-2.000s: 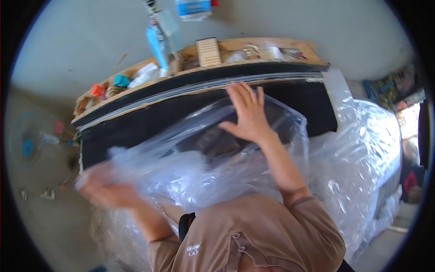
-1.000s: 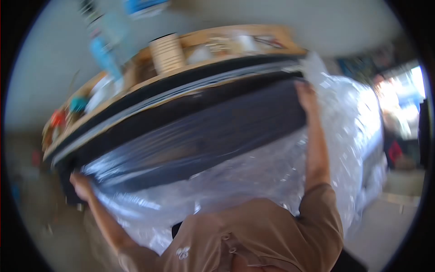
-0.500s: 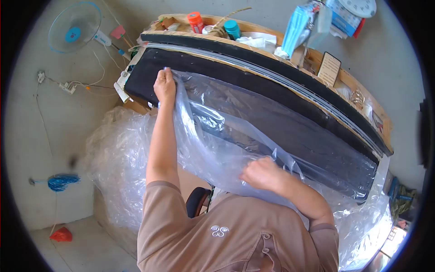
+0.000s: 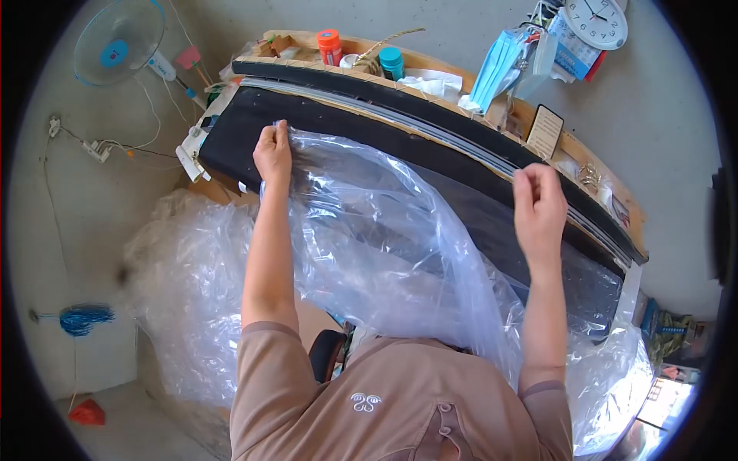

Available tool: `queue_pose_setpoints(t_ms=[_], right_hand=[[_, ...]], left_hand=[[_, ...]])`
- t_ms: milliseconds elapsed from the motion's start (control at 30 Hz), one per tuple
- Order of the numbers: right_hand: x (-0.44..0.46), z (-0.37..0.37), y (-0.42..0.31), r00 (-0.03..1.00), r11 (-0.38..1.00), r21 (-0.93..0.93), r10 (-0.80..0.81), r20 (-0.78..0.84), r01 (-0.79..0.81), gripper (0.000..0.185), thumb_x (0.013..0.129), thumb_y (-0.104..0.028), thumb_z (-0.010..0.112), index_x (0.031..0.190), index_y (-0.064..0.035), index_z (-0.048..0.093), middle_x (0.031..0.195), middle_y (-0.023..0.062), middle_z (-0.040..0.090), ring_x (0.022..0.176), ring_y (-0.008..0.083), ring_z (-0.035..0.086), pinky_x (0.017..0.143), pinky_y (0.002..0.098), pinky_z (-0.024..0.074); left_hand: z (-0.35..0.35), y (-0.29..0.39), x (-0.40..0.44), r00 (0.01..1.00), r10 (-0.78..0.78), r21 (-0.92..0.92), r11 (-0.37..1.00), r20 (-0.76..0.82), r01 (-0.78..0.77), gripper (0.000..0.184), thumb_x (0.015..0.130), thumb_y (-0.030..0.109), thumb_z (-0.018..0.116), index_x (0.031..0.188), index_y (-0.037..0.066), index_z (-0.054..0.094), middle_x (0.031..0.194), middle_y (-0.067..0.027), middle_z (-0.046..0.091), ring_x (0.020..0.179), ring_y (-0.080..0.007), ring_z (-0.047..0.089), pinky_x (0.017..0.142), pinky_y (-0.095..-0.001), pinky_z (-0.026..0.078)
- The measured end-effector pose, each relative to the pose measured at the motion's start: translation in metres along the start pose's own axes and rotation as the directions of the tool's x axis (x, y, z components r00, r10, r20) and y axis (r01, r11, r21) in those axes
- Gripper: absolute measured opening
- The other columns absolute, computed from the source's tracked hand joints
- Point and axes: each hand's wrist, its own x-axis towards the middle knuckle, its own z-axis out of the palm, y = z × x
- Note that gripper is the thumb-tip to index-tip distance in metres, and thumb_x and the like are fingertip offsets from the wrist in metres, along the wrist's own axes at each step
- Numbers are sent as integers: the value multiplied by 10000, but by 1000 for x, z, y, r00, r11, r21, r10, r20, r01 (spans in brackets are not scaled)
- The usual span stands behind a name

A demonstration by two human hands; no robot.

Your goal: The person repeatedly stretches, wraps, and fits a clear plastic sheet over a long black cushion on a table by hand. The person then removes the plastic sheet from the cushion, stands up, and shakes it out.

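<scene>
Clear plastic sheeting (image 4: 369, 230) hangs in folds over the front of a long black padded surface (image 4: 238, 127). My left hand (image 4: 273, 157) is closed on the sheeting's upper left end, over that surface. Raised toward the rear strip on the right is my right hand (image 4: 540, 200). Its fingers are curled in, and no sheeting visibly runs up to it. Further right, the clear film lies flat across the black surface.
Grey rails (image 4: 430, 123) run along the back, before a wooden shelf holding a red-orange jar (image 4: 330, 48), a teal jar (image 4: 391, 63) and a card (image 4: 545, 132). Blue masks (image 4: 496, 71) hang near a clock (image 4: 596, 19). Bunched plastic (image 4: 192, 292) bulges at left; a fan (image 4: 115, 52) stands beyond.
My right hand has lifted from low over the sheeting to up near the back rails. The sheeting has billowed into a raised fold. My left hand keeps its grip, and the view has shifted slightly.
</scene>
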Motion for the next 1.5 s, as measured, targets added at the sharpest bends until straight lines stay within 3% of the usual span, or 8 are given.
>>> queue_pose_setpoints(t_ms=[200,400,500,600,833,967,1133,1500], right_hand=[[-59,58,24,723,933,-66,-228,653,355,263,787,-281,622,828,-42,521,655,120,568,633,302,587,564,399,471],[-22,-46,-22,276,666,371,-249,928,-647,189,853,-214,560,905,-42,502,721,93,594,546,134,561,471,277,448],[-73,-112,22,702,763,-473,36,711,440,147,705,-96,563,840,-70,509,661,89,542,626,245,572,511,381,440],[-118,-232,66,1000,431,-902,27,0,-11,83,734,-89,525,816,-87,541,709,88,537,625,294,552,552,415,445],[-416,-360,126,207,-436,-638,699,-684,-635,282,755,-65,485,996,-134,615,968,138,609,899,297,605,716,396,494],[-451,-499,94,-67,612,83,48,-997,-787,341,843,-236,523,1095,-16,589,1002,105,617,882,215,596,805,331,484],[-215,-578,124,769,405,-743,-135,-625,-533,337,826,-144,542,1124,12,517,1064,120,571,949,214,552,847,312,434],[-176,-268,104,950,681,-715,96,296,154,593,782,-432,591,1252,-93,463,1317,84,448,1227,227,406,1042,560,137]], left_hand=[[0,0,-2,998,56,-2,998,12,-56,317,876,300,526,740,15,553,655,-174,568,580,-316,559,551,-377,425],[0,-5,-4,988,122,135,982,90,-133,239,888,290,509,929,84,622,900,-143,633,815,-306,614,727,-359,473],[0,-11,-4,969,142,160,971,201,-176,252,888,266,520,1004,71,629,970,-109,648,859,-240,619,781,-325,467],[12,-56,8,852,344,377,785,394,-491,310,920,258,454,1078,35,598,1056,-148,613,937,-290,606,775,-353,481],[3,-13,5,835,192,479,743,516,-467,327,943,362,355,979,100,546,840,-211,607,755,-432,564,575,-519,408],[-14,-52,43,890,155,588,700,429,-405,377,945,392,335,1008,95,559,933,-208,611,818,-425,571,606,-519,430],[-14,-51,48,948,51,691,673,315,-266,427,941,444,275,1010,111,532,950,-189,617,817,-428,576,619,-545,432],[-21,-59,47,977,-27,780,607,212,-152,433,938,426,260,1028,95,525,996,-165,609,822,-400,591,642,-513,457]])
